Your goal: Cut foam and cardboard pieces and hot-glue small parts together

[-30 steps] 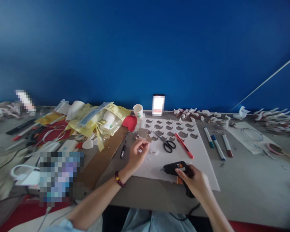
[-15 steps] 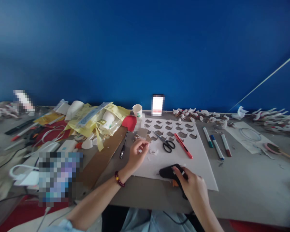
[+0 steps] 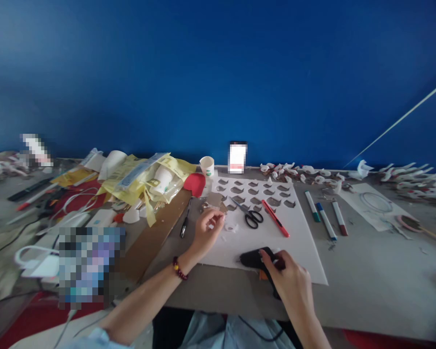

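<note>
My right hand (image 3: 290, 274) is wrapped round the handle of a black hot glue gun (image 3: 256, 258), its nozzle pointing left over the near edge of a white foam board (image 3: 301, 261). Further left, above the board, my left hand (image 3: 209, 230) has its fingers curled in a pinch; what they hold, if anything, is too small to make out. Small white scraps (image 3: 231, 227) lie just right of those fingers. Beyond them is a greyish cardboard piece (image 3: 215, 199). Black-handled scissors (image 3: 253, 219) and a red craft knife (image 3: 275, 218) rest on the board, which has rows of curved cut-outs.
A black pen (image 3: 185, 220) lies left of the board, near a brown cardboard strip (image 3: 145, 247) and yellow packaging (image 3: 131, 179). A paper cup (image 3: 207, 166) and a phone (image 3: 237, 157) stand by the blue wall. Markers (image 3: 326, 221) and several small white figures (image 3: 308, 169) are at right.
Almost nothing differs. Both hands keep their places, and the glue gun stays in my right hand with at most a tiny shift.
</note>
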The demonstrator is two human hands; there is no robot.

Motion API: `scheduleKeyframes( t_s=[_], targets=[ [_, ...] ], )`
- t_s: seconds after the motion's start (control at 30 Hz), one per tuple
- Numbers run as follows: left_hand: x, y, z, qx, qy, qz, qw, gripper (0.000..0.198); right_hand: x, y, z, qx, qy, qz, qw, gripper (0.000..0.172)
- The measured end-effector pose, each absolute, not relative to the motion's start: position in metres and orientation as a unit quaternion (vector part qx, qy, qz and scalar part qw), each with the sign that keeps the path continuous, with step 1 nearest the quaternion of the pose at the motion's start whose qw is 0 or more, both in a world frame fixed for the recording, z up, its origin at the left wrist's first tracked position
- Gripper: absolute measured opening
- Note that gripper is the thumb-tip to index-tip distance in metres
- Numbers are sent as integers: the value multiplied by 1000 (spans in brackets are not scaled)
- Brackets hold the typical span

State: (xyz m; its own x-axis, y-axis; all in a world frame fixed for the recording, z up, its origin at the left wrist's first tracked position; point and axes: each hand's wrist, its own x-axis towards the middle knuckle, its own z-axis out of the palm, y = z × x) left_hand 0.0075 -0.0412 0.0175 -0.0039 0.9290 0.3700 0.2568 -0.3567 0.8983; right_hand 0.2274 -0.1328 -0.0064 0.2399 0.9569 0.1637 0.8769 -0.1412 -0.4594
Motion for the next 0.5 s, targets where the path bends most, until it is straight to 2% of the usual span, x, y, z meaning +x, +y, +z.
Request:
scheduleKeyframes(
  t_s=[0.5],
  targets=[
    [7, -40, 17, 626, 467, 540, 313, 15, 229, -111, -3, -750, -641, 64, 150, 48]
  ],
)
